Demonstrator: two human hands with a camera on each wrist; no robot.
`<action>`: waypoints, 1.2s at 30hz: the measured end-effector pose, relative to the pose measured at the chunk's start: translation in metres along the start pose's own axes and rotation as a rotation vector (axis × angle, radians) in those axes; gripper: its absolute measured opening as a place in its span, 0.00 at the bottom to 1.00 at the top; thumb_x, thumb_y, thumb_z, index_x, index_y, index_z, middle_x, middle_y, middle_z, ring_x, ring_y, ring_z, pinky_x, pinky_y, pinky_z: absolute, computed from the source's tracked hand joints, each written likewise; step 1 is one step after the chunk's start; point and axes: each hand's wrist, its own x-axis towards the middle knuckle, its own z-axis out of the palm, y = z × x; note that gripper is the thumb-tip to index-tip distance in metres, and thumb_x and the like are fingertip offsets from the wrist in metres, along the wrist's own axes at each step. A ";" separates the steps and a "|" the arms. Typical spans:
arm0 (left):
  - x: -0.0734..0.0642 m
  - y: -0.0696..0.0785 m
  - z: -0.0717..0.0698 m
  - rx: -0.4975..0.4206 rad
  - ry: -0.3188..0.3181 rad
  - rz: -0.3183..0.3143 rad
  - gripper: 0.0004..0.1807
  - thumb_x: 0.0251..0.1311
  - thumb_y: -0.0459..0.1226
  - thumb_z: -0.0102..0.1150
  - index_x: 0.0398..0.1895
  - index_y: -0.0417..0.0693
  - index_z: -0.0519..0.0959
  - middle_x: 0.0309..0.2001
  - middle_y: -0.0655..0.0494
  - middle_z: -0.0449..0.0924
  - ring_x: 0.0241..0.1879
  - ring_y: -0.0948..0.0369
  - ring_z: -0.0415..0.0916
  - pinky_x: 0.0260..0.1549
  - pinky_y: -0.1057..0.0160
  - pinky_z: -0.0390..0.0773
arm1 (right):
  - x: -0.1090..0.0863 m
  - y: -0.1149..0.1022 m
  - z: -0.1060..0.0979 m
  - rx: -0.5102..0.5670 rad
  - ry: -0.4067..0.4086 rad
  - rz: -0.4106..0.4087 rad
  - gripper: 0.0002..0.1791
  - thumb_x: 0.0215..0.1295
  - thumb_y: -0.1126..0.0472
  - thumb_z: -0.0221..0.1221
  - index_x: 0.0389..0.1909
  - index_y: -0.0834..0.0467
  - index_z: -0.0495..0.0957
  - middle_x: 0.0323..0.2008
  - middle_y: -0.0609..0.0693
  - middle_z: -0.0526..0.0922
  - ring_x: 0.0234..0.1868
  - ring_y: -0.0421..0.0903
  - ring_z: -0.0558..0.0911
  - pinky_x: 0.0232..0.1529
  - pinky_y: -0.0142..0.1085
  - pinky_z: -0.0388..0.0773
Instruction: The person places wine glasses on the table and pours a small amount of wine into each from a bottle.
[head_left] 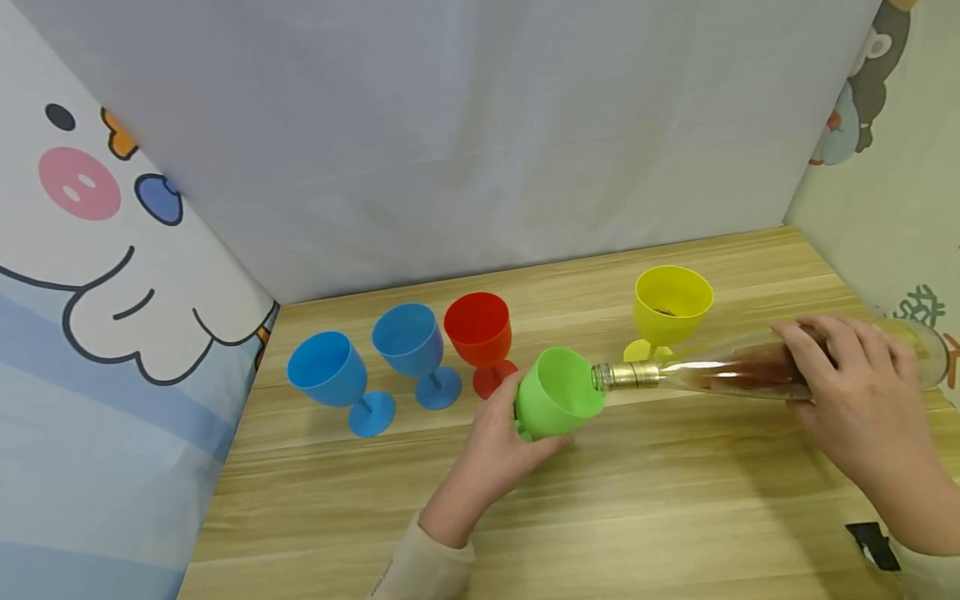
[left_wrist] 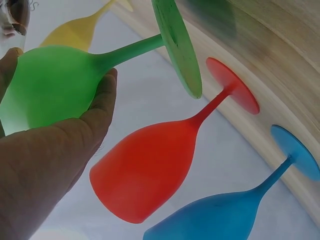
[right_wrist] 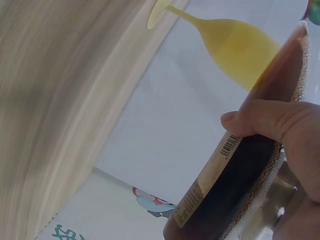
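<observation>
Bottle (head_left: 750, 372) lies tipped near level, mouth at the green goblet (head_left: 553, 407)'s rim, right hand (head_left: 862, 400) grasping its body. Judged heavy, slick, breakable; grip the body. Goblet, left hand (head_left: 495, 450) round bowl: probably light, stiff.

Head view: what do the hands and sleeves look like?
Bare left hand and right hand, no gloves or rings visible. The pale cream fabric left sleeve bears a small dark marking, illegible here; the pale fabric right sleeve barely shows.
</observation>
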 end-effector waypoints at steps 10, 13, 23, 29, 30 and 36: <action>-0.001 -0.001 0.000 -0.005 -0.007 -0.013 0.45 0.46 0.36 0.83 0.69 0.49 0.69 0.56 0.60 0.76 0.54 0.58 0.73 0.52 0.51 0.76 | 0.001 0.000 -0.001 0.006 0.010 -0.020 0.63 0.11 0.80 0.81 0.63 0.61 0.70 0.58 0.70 0.70 0.59 0.74 0.65 0.58 0.69 0.57; -0.001 -0.001 0.000 -0.005 -0.010 -0.014 0.45 0.46 0.37 0.83 0.68 0.49 0.69 0.56 0.60 0.76 0.54 0.58 0.73 0.52 0.51 0.76 | 0.001 0.001 -0.001 0.005 0.008 -0.028 0.63 0.11 0.80 0.81 0.63 0.61 0.70 0.57 0.70 0.70 0.58 0.74 0.65 0.59 0.69 0.56; -0.001 -0.002 -0.001 -0.001 -0.018 -0.005 0.45 0.46 0.36 0.82 0.69 0.48 0.69 0.55 0.60 0.77 0.54 0.58 0.73 0.51 0.51 0.77 | 0.003 0.003 -0.002 0.014 0.023 -0.047 0.62 0.10 0.81 0.79 0.63 0.62 0.70 0.57 0.71 0.70 0.58 0.75 0.65 0.58 0.69 0.56; -0.001 -0.002 -0.001 0.009 -0.026 -0.015 0.45 0.46 0.37 0.83 0.69 0.49 0.69 0.55 0.61 0.77 0.53 0.58 0.73 0.52 0.51 0.76 | 0.004 0.004 -0.002 0.006 0.017 -0.055 0.63 0.10 0.81 0.80 0.63 0.62 0.70 0.58 0.71 0.69 0.58 0.75 0.65 0.59 0.69 0.55; -0.001 -0.002 -0.001 0.010 -0.028 -0.016 0.45 0.46 0.37 0.83 0.69 0.49 0.69 0.55 0.61 0.77 0.53 0.58 0.73 0.52 0.51 0.76 | 0.004 0.004 -0.002 0.004 0.016 -0.055 0.63 0.10 0.81 0.80 0.64 0.62 0.70 0.58 0.71 0.69 0.58 0.75 0.65 0.59 0.69 0.55; -0.001 -0.002 -0.001 0.008 -0.037 -0.014 0.45 0.46 0.38 0.83 0.69 0.50 0.69 0.55 0.62 0.77 0.54 0.58 0.73 0.52 0.52 0.77 | 0.005 0.004 -0.002 0.000 0.033 -0.065 0.63 0.10 0.81 0.80 0.63 0.62 0.70 0.58 0.71 0.69 0.58 0.75 0.65 0.61 0.68 0.55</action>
